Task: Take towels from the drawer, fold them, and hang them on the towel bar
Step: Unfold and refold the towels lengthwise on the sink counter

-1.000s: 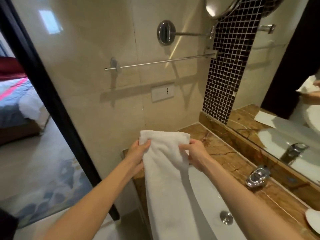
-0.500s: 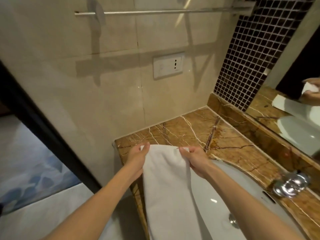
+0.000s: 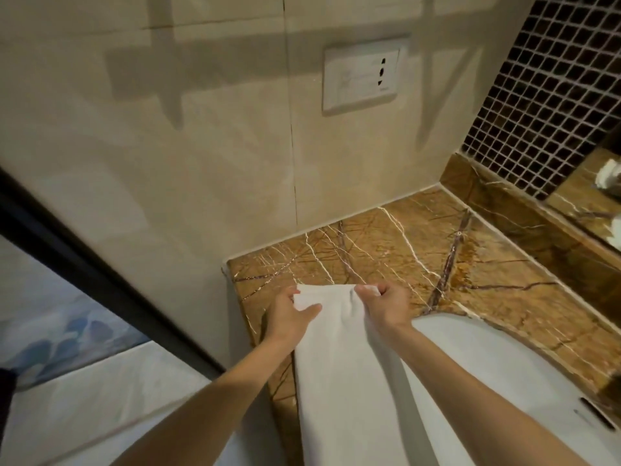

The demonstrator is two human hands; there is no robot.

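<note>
**Towel held by two corners, fold half made**

A white towel [image 3: 346, 381] hung as a long narrow strip from the hands down to 6 o'clock, its top edge low over the near corner of the brown marble tabletop [image 3: 487, 264]; whether it touched the stone could not be told. The left hand [image 3: 289, 317] pinched the top-left corner, thumb across the cloth. The right hand [image 3: 386, 307] gripped the top-right corner, fingers curled round a bunch of cloth. Only the towel's width lay between the hands, and the edge sagged a little there.

A white basin [image 3: 504, 364] lay at 3 o'clock of the towel, partly covered by it. A socket [image 3: 361, 79] sat on the wall at 12 o'clock, dark mosaic tiles [image 3: 544, 95] at 2 o'clock, and a dark door frame [image 3: 100, 280] crossed at 9 o'clock.

By the look of it, folding was the step in hand: the towel was out of the drawer and seemed narrowed lengthwise, but it was not yet hung. The bar was out of view; a shadow high on the wall hinted that it lay toward 12 o'clock. The next move would likely call for keeping both corners level so the layers did not slip apart, then either laying the top edge on the tabletop to halve the length, or lifting the strip up and over the bar with even lengths on both sides
</note>
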